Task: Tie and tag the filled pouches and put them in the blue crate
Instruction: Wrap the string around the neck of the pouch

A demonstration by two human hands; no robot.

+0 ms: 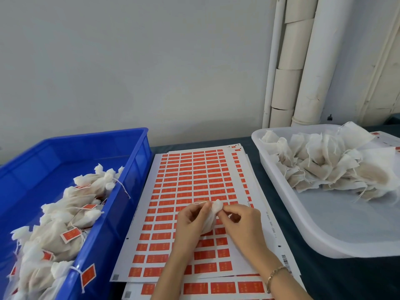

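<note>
I'm watching both hands working just above the label sheets (190, 176). The left hand (189, 220) is gripping a filled pouch (210, 221) around its neck, and the right hand (245, 221) is pinching its gathered top. Tagged pouches (71, 213) are lying in the blue crate (135, 161) at left, and untied pouches (324, 167) are sitting in the white tray (324, 230) on the tabletop (266, 172) at right.

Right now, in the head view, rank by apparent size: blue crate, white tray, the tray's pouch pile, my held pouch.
Blue crate and white tray: alike, both cropped, unranked.
Then pouch pile.
Smallest: held pouch.
</note>
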